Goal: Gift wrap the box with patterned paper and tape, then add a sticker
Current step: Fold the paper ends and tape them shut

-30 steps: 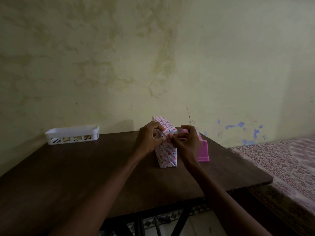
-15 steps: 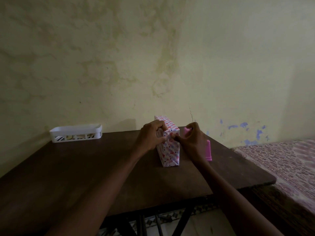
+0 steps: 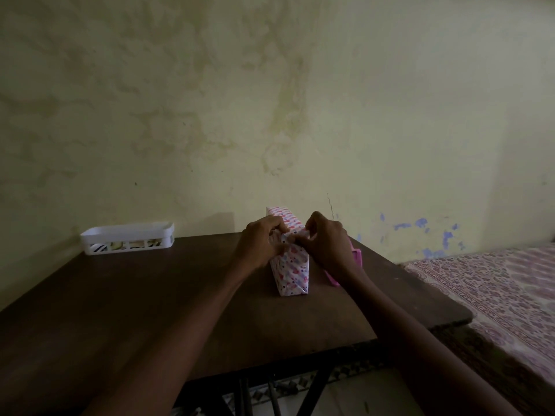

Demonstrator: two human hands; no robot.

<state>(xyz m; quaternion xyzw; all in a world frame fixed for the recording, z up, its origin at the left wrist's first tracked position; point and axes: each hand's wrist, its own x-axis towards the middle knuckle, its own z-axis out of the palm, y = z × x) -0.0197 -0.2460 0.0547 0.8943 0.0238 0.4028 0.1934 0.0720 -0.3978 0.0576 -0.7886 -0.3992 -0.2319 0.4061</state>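
Progress check: the box (image 3: 290,277) is pretty much covered in the patterned paper (image 3: 295,235). The long sides and top look wrapped, and the lower part of the near end is folded in with a neat diagonal crease. What's left, as far as I can judge, is closing the top flap on this near end, taping it down, then the sticker, which I can't see anywhere on it. Can't tell if any tape is on there either, it's too dim.

The box stands on its narrow side toward the far right corner of the bench (image 3: 150,310), with the pink tape dispenser (image 3: 357,256) just beside it on the right, partly hidden behind my wrist. A white basket (image 3: 127,237) sits at the far left corner, well apart.

My left grip (image 3: 261,244) has its fingers curled tight at the upper left of the near end, pinching the paper there. My right grip (image 3: 326,244) is curled too, fingertips pinching the top flap from the right, meeting the left one over the fold. Both are closed down on paper, with nothing else in them
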